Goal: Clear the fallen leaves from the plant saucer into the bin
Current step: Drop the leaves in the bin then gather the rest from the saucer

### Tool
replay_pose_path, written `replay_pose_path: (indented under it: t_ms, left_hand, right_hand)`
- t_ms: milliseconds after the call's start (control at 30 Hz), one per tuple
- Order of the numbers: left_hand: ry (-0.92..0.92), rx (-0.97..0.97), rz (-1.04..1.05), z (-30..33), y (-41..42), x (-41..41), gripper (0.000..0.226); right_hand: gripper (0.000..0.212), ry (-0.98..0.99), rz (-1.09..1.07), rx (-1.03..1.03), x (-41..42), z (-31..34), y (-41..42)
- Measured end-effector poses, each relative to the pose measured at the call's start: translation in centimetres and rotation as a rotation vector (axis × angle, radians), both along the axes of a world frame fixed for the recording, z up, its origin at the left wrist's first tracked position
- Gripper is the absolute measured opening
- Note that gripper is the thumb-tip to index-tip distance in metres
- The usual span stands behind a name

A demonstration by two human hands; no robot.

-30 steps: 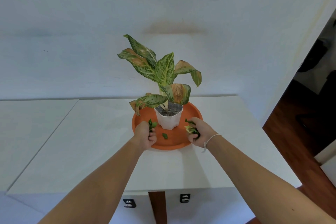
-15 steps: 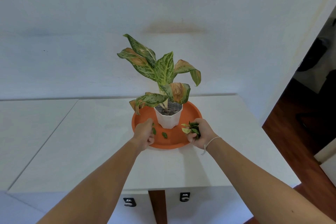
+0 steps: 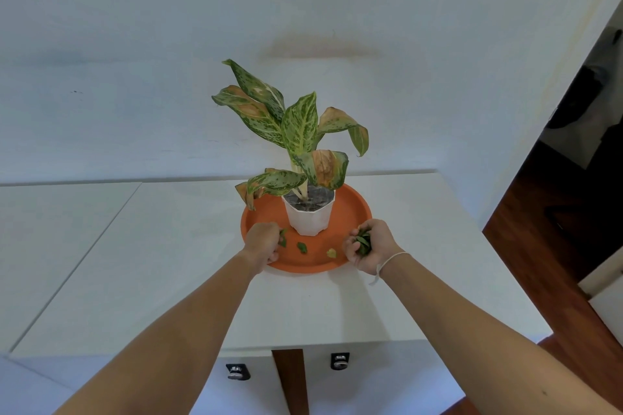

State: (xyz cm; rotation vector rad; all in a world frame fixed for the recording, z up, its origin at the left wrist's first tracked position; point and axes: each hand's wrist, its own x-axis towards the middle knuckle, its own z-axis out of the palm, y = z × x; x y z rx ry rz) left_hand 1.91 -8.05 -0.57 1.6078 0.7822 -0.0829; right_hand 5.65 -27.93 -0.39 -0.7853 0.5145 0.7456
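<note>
**White table, orange saucer, two busy hands**

White wall and a white table [image 3: 168,263] fill most of the view. On the table sits a round orange saucer [image 3: 350,212], and a small white pot [image 3: 308,221] stands upright in the middle of it. A plant [image 3: 296,131] with spotty green leaves (some have brown patches) grows out of the pot.

The left hand [image 3: 263,246] is over the left side of the saucer. Its fingers are curled closed, with a bit of green leaf [image 3: 283,237] poking out by the thumb side. The right hand [image 3: 369,246] is at the right edge of the saucer. Its fingers are curled around a bunch of green leaves [image 3: 363,241].

Two loose bits lie on the saucer between the hands: a small green leaf [image 3: 302,247] and a small yellow leaf [image 3: 331,253], a little apart. A thin white band [image 3: 392,259] goes around the right wrist.
</note>
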Motion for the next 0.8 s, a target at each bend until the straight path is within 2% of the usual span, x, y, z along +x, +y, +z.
replay_pose_path:
  t_ms: [100,233,367,533,667,800]
  left_hand:
    - [-0.018,-0.027,0.033,0.1,0.3,-0.1,0.022]
    - [-0.028,0.034,0.035,0.1,0.4,-0.2,0.03]
    - [-0.065,0.114,-0.026,-0.2,0.7,0.0,0.045]
    - [-0.041,0.151,-0.092,-0.3,1.3,0.1,0.042]
    - [-0.02,0.312,-0.165,-0.3,1.6,0.6,0.044]
    - [-0.024,0.506,-0.24,-0.5,2.0,0.9,0.04]
  right_hand:
    - [0.037,0.007,-0.006,-0.002,0.1,0.0,0.0]
    - [0.046,0.004,0.024,-0.046,0.4,0.0,0.1]
    - [0.041,-0.049,0.046,-0.092,0.3,0.1,0.2]
    - [0.03,-0.168,0.129,-0.197,0.3,0.6,0.7]
    - [0.023,-0.334,0.251,-0.406,0.3,0.8,1.2]
    - [0.031,-0.652,0.418,-0.803,0.3,0.8,1.7]
